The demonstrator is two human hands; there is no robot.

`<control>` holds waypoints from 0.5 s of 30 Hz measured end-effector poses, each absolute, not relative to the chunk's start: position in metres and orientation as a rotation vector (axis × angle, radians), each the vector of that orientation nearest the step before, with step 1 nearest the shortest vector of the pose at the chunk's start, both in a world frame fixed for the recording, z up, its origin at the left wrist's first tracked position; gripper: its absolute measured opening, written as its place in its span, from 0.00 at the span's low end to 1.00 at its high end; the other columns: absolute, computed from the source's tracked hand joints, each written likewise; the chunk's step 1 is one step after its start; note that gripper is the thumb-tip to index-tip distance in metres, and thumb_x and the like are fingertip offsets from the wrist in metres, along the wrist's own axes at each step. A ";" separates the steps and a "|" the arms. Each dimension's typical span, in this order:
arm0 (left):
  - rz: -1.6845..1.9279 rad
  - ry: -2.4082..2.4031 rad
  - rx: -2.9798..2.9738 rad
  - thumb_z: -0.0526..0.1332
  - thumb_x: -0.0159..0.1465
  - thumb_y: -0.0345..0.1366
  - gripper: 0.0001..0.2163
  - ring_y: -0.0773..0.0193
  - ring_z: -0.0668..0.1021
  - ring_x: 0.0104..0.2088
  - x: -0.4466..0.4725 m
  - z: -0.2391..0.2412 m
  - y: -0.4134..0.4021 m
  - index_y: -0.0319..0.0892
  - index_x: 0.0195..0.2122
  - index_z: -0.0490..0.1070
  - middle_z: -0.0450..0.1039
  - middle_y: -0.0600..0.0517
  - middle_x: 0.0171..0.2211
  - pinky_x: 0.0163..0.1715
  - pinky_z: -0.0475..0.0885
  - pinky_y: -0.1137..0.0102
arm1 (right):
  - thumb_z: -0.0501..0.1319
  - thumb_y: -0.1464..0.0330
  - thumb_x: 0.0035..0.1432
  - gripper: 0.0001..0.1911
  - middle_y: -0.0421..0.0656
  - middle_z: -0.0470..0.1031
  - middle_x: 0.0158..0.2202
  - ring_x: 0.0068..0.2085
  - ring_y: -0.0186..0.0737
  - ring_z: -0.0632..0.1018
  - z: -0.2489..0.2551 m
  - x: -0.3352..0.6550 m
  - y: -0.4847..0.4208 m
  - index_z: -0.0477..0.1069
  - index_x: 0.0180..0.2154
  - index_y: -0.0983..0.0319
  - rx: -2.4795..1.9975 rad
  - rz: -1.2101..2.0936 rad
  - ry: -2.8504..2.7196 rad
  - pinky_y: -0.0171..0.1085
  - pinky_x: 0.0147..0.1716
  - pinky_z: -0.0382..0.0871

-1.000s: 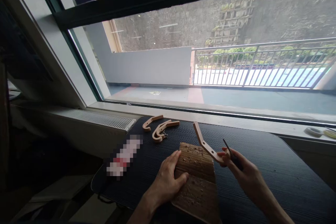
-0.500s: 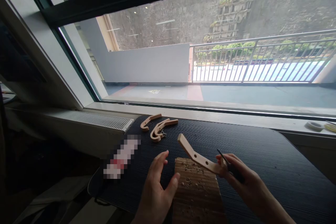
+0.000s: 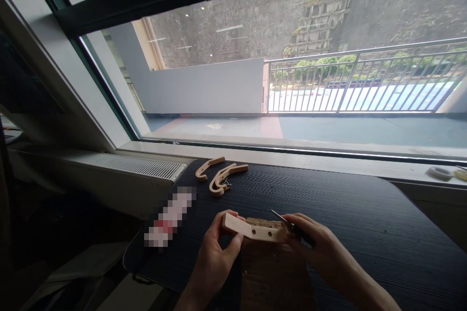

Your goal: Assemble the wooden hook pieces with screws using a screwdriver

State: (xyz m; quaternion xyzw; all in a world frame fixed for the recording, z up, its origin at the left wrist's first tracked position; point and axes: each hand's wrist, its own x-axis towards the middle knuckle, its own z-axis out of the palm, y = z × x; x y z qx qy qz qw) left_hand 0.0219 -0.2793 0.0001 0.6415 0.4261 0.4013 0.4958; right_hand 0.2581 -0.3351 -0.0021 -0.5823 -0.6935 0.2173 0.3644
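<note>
A pale wooden hook (image 3: 260, 232) with two drilled holes spans the space between my hands. Its straight left end is pinched by my left hand (image 3: 215, 252), thumb in front and fingers behind. My right hand (image 3: 314, 238) holds the other end, whose curve is mostly hidden by the fingers. The same hand also grips a dark-handled screwdriver (image 3: 302, 235), its thin metal shaft pointing up and left. Beneath the hook lies a brown board (image 3: 275, 272) with a rough, pitted surface.
Several more wooden hooks (image 3: 229, 173) lie at the back left of the black table (image 3: 328, 204), with small metal pieces (image 3: 226, 185) beside them. A blurred-out pinkish item (image 3: 171, 216) is at the left. Behind the table runs a window sill (image 3: 292, 160) holding a roll of tape (image 3: 440, 173).
The hook has come down and left, lying more level over the board. My left hand, earlier open and apart from it, has closed on its straight end.
</note>
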 end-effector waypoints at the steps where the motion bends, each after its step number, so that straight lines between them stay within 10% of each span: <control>1: 0.973 1.027 1.532 0.60 0.59 0.34 0.14 0.62 0.75 0.45 0.022 -0.001 -0.279 0.42 0.47 0.63 0.73 0.49 0.45 0.49 0.67 0.70 | 0.56 0.65 0.59 0.15 0.44 0.73 0.44 0.41 0.39 0.74 -0.002 0.257 -0.336 0.69 0.48 0.59 -1.503 0.541 -1.786 0.34 0.40 0.69; 15: 0.933 0.886 1.316 0.60 0.56 0.31 0.12 0.62 0.76 0.44 0.032 -0.016 -0.270 0.42 0.41 0.63 0.75 0.50 0.42 0.48 0.68 0.69 | 0.57 0.63 0.59 0.14 0.45 0.74 0.41 0.40 0.40 0.75 -0.012 0.261 -0.339 0.71 0.45 0.59 -1.531 0.447 -1.755 0.34 0.39 0.70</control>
